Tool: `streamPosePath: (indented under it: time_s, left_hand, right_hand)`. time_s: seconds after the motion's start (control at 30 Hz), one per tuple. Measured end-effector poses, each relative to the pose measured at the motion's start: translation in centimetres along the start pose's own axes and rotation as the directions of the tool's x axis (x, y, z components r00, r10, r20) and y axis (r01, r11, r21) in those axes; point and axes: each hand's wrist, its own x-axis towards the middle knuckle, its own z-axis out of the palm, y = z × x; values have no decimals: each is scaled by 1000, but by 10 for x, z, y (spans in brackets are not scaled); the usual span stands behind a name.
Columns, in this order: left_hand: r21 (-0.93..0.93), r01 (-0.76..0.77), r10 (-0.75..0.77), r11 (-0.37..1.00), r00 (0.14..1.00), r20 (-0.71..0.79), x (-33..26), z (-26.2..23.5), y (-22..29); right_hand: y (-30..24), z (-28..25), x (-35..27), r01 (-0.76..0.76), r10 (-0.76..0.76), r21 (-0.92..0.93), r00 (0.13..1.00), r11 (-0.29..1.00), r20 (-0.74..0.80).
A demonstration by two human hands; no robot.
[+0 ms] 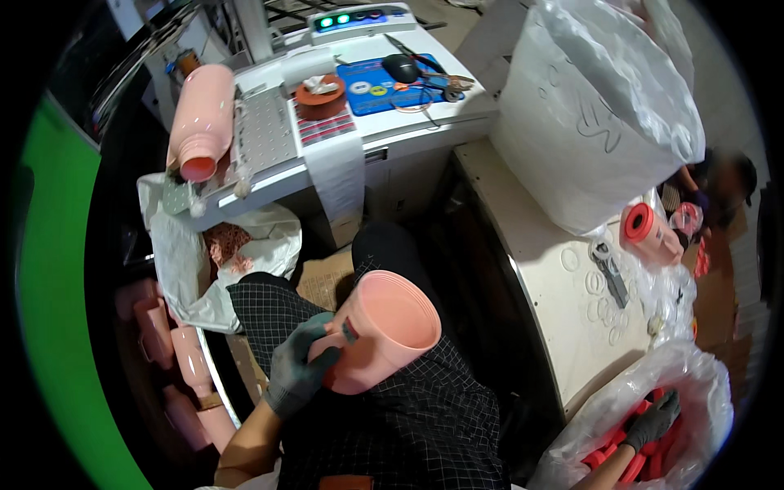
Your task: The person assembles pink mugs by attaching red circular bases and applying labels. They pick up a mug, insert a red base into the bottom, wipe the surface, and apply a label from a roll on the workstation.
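Observation:
My left hand [300, 363], in a grey-green glove, is closed round the handle of a pink mug [371, 363]. The mug tilts above my lap, its wide round mouth facing up and to the right, and a small dark label shows beside the handle. At the lower right my right hand [653, 420], also gloved, reaches into a clear plastic bag [710, 380] among red ring-shaped lids [633, 467]. Its fingers look stretched out over the lids, though their tips are partly hidden. I see nothing clearly held in it.
A pink bottle [202, 114] lies on the white machine [269, 135], near a brown tape roll [321, 98] and pliers [449, 80]. Below is a white sack [192, 278]; several pink vessels [192, 359] stand left. Clear rings [596, 283] lie on the right bench under a large white bag [588, 122]. Another person [727, 192] is far right.

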Motion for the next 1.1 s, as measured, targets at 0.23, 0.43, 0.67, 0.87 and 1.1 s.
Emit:
streamPosePath:
  time_s: [0.23,0.43,0.67,0.87,1.1]
  left_hand:
    - [-238,60,-68,969,997,-26,-5,14,-22]
    - [-121,12,-17,993,999,-36,4,18,-27]
    - [-131,-11,15,991,1000,27,13,25,-27]
    - [-187,24,-29,982,999,-27,9,18,-26]
    - [-59,141,-134,988,985,109,12,-2,0]
  right_hand:
    - [-65,94,-22,57,-52,164,998,985,-39]
    - [-31,4,-17,-191,143,341,976,921,162]
    - [28,45,-99,-486,499,152,864,861,-68]
    - [-24,-30,-39,-318,348,-142,844,938,409]
    - [-279,-42,1,-351,-336,882,827,316,450]
